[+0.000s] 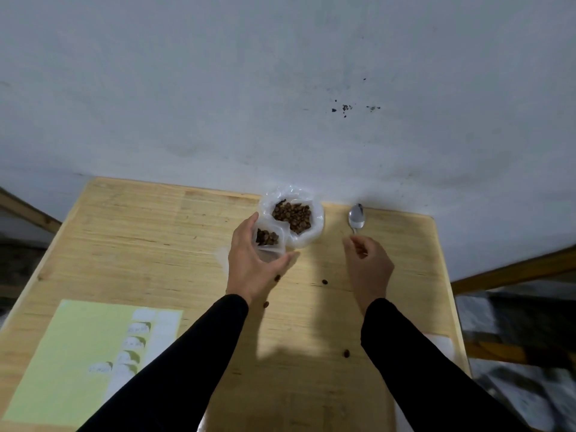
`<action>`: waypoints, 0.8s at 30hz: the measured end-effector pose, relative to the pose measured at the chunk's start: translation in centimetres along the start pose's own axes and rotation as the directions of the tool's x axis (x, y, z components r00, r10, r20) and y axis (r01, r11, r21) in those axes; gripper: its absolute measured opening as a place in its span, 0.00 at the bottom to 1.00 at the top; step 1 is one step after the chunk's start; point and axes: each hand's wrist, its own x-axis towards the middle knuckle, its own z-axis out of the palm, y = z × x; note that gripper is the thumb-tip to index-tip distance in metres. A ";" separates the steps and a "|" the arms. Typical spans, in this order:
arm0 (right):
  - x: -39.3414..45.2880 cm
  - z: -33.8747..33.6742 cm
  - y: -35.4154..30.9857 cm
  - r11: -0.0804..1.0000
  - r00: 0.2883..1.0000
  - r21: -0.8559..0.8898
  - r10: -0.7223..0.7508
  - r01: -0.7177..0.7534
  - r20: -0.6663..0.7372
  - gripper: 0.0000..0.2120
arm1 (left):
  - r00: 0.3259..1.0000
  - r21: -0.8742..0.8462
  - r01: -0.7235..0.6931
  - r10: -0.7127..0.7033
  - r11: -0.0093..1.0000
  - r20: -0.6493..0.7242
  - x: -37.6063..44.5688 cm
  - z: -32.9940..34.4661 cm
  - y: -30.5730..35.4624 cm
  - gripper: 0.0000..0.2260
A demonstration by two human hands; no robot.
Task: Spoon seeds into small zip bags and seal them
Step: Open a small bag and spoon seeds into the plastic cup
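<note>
The left hand (251,260) curls round a small zip bag (268,241) part-filled with brown seeds, held upright against the big clear bag of seeds (294,218) at the far edge of the wooden table (156,244). The right hand (367,266) pinches the handle of a metal spoon (357,217), whose bowl lies just right of the big bag. Loose seeds (325,281) lie scattered nearer, and a pale green sheet (71,353) sits at the near left.
</note>
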 end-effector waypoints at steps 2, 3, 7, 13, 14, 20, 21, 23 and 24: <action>-0.8 0.5 -2.3 0.993 0.993 0.084 -0.088 0.081 0.079 0.10 | 1.000 -0.033 -0.006 0.006 0.999 -0.009 -0.4 -0.2 0.6 0.43; -1.3 0.6 -3.3 0.988 0.983 0.118 -0.116 0.099 0.143 0.11 | 1.000 -0.047 -0.014 0.014 0.999 -0.010 -0.6 -0.4 0.9 0.43; -3.1 1.2 -6.6 0.978 0.929 0.196 -0.137 0.071 0.345 0.12 | 0.997 -0.074 -0.073 0.074 0.995 0.013 -1.4 -1.3 2.4 0.43; -4.8 1.4 -9.9 0.972 0.930 0.119 -0.227 0.200 0.288 0.07 | 0.989 -0.057 -0.129 0.133 0.990 0.065 -2.5 -4.5 3.6 0.46; -5.0 1.3 -10.2 0.965 0.925 0.122 -0.257 0.232 0.280 0.06 | 0.989 -0.061 -0.132 0.136 0.989 0.059 -2.6 -5.3 3.6 0.44; -6.8 0.6 -13.6 0.952 0.873 0.199 -0.294 0.232 0.389 0.05 | 0.979 -0.117 -0.203 0.200 0.972 -0.039 -2.2 -9.7 4.0 0.18; -7.2 0.6 -14.0 0.953 0.875 0.237 -0.274 0.190 0.400 0.06 | 0.977 -0.149 -0.210 0.203 0.966 -0.064 -2.2 -10.3 4.1 0.13; -8.2 0.4 -14.4 0.931 0.881 0.354 -0.236 0.085 0.409 0.08 | 0.976 -0.191 -0.208 0.190 0.959 -0.108 -2.4 -11.3 4.3 0.08; -8.8 0.3 -14.4 0.908 0.886 0.415 -0.234 0.053 0.401 0.08 | 0.977 -0.216 -0.196 0.171 0.957 -0.130 -2.5 -11.7 4.3 0.07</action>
